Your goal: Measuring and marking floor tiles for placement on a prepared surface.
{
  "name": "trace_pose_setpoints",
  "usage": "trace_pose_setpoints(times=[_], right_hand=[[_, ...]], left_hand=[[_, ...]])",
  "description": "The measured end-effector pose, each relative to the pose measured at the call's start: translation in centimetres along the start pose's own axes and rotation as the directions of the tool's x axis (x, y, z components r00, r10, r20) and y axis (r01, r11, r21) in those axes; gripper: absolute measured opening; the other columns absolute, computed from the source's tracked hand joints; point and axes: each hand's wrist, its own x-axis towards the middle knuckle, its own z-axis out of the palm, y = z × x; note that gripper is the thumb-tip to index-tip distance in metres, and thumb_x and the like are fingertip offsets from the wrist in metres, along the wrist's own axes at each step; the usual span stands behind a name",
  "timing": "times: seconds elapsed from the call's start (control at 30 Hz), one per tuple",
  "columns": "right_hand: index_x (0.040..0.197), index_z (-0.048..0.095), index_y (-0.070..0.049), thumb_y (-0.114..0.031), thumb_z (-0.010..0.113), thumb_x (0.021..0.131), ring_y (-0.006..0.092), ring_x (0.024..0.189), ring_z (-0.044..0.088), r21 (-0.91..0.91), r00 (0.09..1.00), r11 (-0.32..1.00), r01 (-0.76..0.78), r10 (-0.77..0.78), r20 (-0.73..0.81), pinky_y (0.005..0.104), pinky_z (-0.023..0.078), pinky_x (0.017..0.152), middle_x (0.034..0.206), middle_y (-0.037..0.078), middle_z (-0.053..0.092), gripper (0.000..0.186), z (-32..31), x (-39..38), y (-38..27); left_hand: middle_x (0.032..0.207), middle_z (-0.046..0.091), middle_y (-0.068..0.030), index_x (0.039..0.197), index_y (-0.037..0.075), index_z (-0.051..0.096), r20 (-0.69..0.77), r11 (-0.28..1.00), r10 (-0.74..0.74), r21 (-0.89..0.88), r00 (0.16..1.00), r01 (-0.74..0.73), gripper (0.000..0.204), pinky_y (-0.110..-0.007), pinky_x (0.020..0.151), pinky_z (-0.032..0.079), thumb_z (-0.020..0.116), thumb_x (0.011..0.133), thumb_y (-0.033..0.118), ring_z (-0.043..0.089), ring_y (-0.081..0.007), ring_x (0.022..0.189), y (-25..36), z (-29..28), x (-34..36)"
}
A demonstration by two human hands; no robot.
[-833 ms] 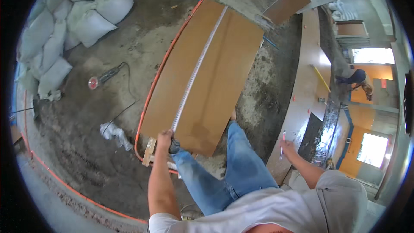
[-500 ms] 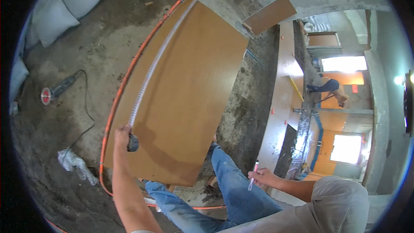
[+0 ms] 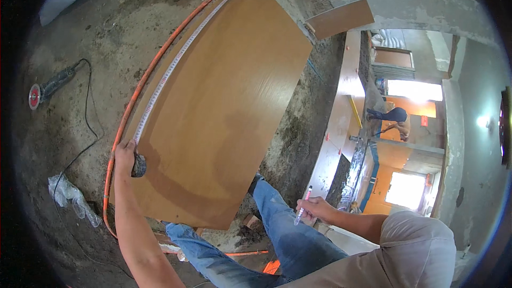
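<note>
Both hands are full: your left hand point(image 3: 125, 154) grips the tape point(image 3: 139, 166) at the near left of the board point(image 3: 218, 106), your right hand point(image 3: 318, 208) grasps the marker point(image 3: 299, 217) near your leg point(image 3: 280, 216), so hold the strip point(image 3: 176, 62) flat and straight

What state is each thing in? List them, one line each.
Tape measure, pulled out, in the left hand
Brown panel, lying flat
Marker, in the right hand, cap unclear
Angle grinder, lying down, power unclear
Clear plastic, crumpled
Orange hose, curved
</note>
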Motion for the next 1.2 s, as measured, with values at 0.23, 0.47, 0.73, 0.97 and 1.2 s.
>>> trace_pose_setpoints(times=[0.23,0.47,0.73,0.97,1.2], right_hand=[[0.083,0.061,-0.004,-0.034,0.056,0.086,0.0097,0.054,0.052,-0.043,0.987,0.998,-0.041,0.047,0.154,0.0244,0.043,0.048,0.064,0.003,0.054,0.031,3.4,1.4,-3.5],[0.074,0.051,-0.006,-0.009,0.06,0.077,0.0151,0.054,0.053,0.476,0.722,0.827,0.301,-0.523,0.453,0.0279,0.042,0.05,0.064,0.005,0.052,0.01,12.1,-2.5,-16.5],[0.053,0.043,-0.007,-0.013,0.071,0.069,0.0212,0.042,0.053,0.749,-0.107,0.623,0.224,-0.749,0.654,0.0317,0.04,0.042,0.052,0.009,0.056,0.033,16.0,-5.3,-24.6],[0.087,0.065,-0.004,-0.013,0.055,0.087,0.0238,0.065,0.058,0.717,-0.457,0.695,0.062,-0.618,0.639,0.0287,0.046,0.05,0.08,0.018,0.062,0.014,18.0,-3.2,-26.7],[0.093,0.063,-0.003,-0.01,0.055,0.085,0.0261,0.067,0.058,0.715,-0.441,0.696,0.067,-0.622,0.647,0.0309,0.046,0.049,0.086,0.021,0.059,0.013,18.5,-3.0,-27.0]], left_hand=[[0.066,0.055,-0.0123,0.077,-0.002,0.055,-0.091,0.941,0.026,0.338,0.995,0.006,0.023,-0.036,0.059,0.042,0.049,0.084,0.02,0.053,-0.0233,0.061,-0.9,-1.4,-0.1],[0.109,0.058,-0.0175,0.099,0.006,0.061,-0.252,0.797,-0.117,0.553,0.96,0.242,0.036,-0.041,0.085,0.043,0.051,0.082,0.035,0.054,-0.0335,0.102,0.1,0.0,1.8],[0.112,0.059,-0.0108,0.106,0.014,0.063,-0.335,0.79,-0.391,0.356,0.857,0.499,0.038,-0.038,0.089,0.042,0.055,0.08,0.04,0.054,-0.0281,0.107,0.3,1.0,1.9],[0.116,0.057,-0.0125,0.108,0.01,0.062,-0.325,0.754,-0.424,0.39,0.845,0.529,0.043,-0.038,0.09,0.042,0.057,0.079,0.04,0.052,-0.0284,0.11,-0.9,0.5,3.6],[0.114,0.058,-0.0156,0.106,0.004,0.062,-0.296,0.759,-0.454,0.364,0.84,0.539,0.042,-0.036,0.088,0.042,0.057,0.077,0.035,0.054,-0.0285,0.108,0.5,0.3,3.7]])
